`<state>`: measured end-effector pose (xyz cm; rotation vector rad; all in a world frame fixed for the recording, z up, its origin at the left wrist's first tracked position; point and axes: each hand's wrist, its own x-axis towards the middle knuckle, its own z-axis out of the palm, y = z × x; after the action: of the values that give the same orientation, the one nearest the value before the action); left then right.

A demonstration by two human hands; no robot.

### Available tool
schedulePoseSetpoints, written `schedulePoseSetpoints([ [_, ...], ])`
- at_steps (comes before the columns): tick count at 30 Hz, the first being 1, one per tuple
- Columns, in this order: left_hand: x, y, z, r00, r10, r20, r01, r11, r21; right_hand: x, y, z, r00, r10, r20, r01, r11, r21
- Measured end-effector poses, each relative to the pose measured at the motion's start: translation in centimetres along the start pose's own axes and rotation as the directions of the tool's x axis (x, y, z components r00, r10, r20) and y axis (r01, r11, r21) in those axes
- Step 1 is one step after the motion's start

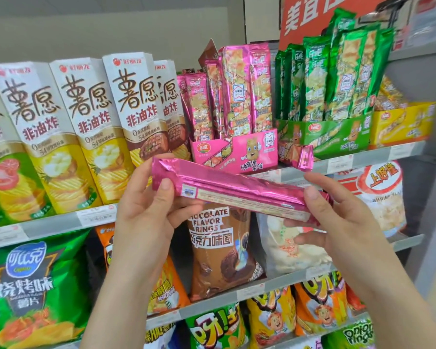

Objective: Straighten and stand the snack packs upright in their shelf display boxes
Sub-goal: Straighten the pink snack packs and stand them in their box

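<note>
A long pink foil snack pack [237, 187] lies horizontal in front of the shelf, its back seam facing me. My left hand [146, 212] grips its left end and my right hand [337, 217] grips its right end. Behind it stands the pink display box [239, 152] with several pink packs [237, 89] upright inside. Another pink pack [297, 153] lies flat on the shelf between the pink box and the green display box [337, 137], which holds several green packs [342, 76] standing, some leaning.
Tall white chip cartons [91, 127] fill the shelf to the left. A yellow display box [400, 124] sits at the right. Below hang a brown chocolate rings bag [222, 248], a green chip bag [33, 285] and a shrimp snack bag [383, 197].
</note>
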<state>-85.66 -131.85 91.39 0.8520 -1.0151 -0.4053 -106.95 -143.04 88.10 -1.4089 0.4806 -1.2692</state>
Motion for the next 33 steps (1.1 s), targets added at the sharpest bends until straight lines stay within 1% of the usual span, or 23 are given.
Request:
schedulePoseSetpoints([
  [1,0.0,0.1,-0.1,1.0,-0.018,-0.004,0.018,0.999,-0.044,0.1,0.0,-0.1,1.0,-0.024,-0.005,0.025,0.999,0.022],
  [3,0.0,0.4,-0.2,0.995,-0.095,0.029,0.098,0.986,-0.138,0.1,0.1,-0.4,0.997,-0.074,0.006,0.073,0.995,0.062],
  [4,0.0,0.5,-0.2,0.991,-0.124,0.044,0.129,0.979,-0.155,0.1,0.1,-0.6,0.995,-0.099,0.019,0.098,0.993,0.059],
  [6,-0.1,0.4,0.0,0.992,-0.127,0.009,0.127,0.986,-0.105,0.1,0.0,-0.8,0.99,-0.136,0.023,0.136,0.99,0.03],
  [8,-0.2,0.0,0.2,0.996,-0.076,-0.05,0.075,0.997,-0.022,0.1,0.0,-0.7,0.985,-0.174,0.011,0.174,0.985,0.011],
  [10,-0.2,-0.4,0.2,0.997,-0.046,-0.058,0.045,0.999,-0.029,0.2,0.0,-0.5,0.979,-0.203,0.002,0.203,0.979,0.013],
  [12,-0.2,-0.5,0.1,0.998,-0.036,-0.057,0.031,0.997,-0.072,0.3,0.0,-0.3,0.983,-0.185,0.005,0.184,0.981,0.056],
  [14,-0.2,-0.6,0.0,0.998,-0.021,-0.063,0.015,0.996,-0.091,0.3,0.1,-0.1,0.993,-0.113,0.015,0.11,0.986,0.126],
  [16,-0.2,-0.8,-0.2,0.999,-0.017,-0.042,0.013,0.994,-0.108,0.5,-0.1,0.1,0.997,-0.069,-0.023,0.072,0.984,0.161],
  [19,-0.4,-1.0,-0.7,0.995,-0.058,0.08,0.07,0.985,-0.157,1.1,-0.8,0.5,0.986,-0.111,-0.126,0.134,0.972,0.191],
  [20,-0.5,-1.0,-0.8,0.989,-0.078,0.122,0.096,0.984,-0.15,1.3,-1.1,0.6,0.979,-0.131,-0.159,0.161,0.967,0.195],
  [22,-0.7,-1.0,-1.0,0.982,-0.121,0.144,0.129,0.99,-0.053,1.6,-1.9,0.9,0.961,-0.172,-0.216,0.215,0.957,0.196],
  [25,-1.0,-1.3,-1.0,0.985,-0.162,0.066,0.152,0.98,0.131,2.1,-2.8,1.5,0.939,-0.232,-0.254,0.28,0.944,0.172],
  [27,-1.2,-1.4,-0.9,0.983,-0.172,0.066,0.157,0.969,0.191,2.2,-3.2,1.7,0.933,-0.256,-0.253,0.298,0.944,0.142],
  [30,-1.6,-1.2,-0.7,0.971,-0.216,0.106,0.199,0.968,0.155,2.4,-3.5,2.0,0.93,-0.27,-0.25,0.301,0.949,0.095],
  [33,-1.9,-0.9,-0.6,0.954,-0.222,0.202,0.189,0.967,0.174,2.8,-3.6,2.1,0.927,-0.279,-0.252,0.309,0.947,0.087],
])
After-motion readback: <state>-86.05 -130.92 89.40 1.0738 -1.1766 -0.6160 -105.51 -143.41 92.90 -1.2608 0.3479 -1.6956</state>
